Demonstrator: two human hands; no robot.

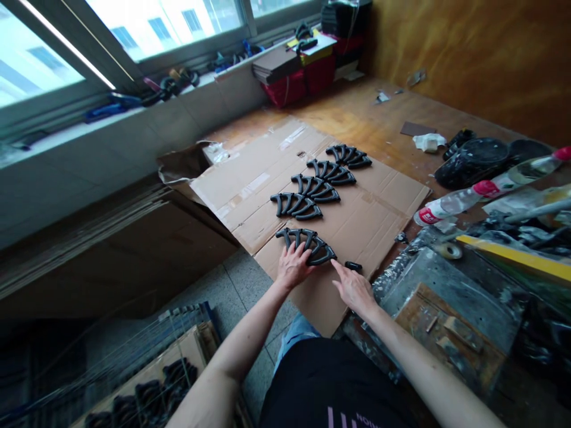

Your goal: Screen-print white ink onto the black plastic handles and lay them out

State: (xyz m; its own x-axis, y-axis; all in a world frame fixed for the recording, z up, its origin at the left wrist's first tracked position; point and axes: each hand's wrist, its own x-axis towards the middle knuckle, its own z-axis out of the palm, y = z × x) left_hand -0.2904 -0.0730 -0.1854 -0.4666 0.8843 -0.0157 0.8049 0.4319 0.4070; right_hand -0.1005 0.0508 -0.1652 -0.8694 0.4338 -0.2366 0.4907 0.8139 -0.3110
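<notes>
Brown cardboard sheet (366,220) flattened on a cluttered wooden workbench (370,119) under a window (134,18).
At centre the left hand (293,266) lies flat, fingers spread, on the nearest fan of black curved handle pieces (312,241). The right hand (354,289) is released, its forefinger beside a small black stub (353,266). Light, even pressure should keep the fan aligned. Four like fans (297,205) run toward upper right, and clear plastic bottles (450,205) crowd the right.

Left hand (292,268) hides stack (310,241) edge; box (147,386) cropped.
</notes>
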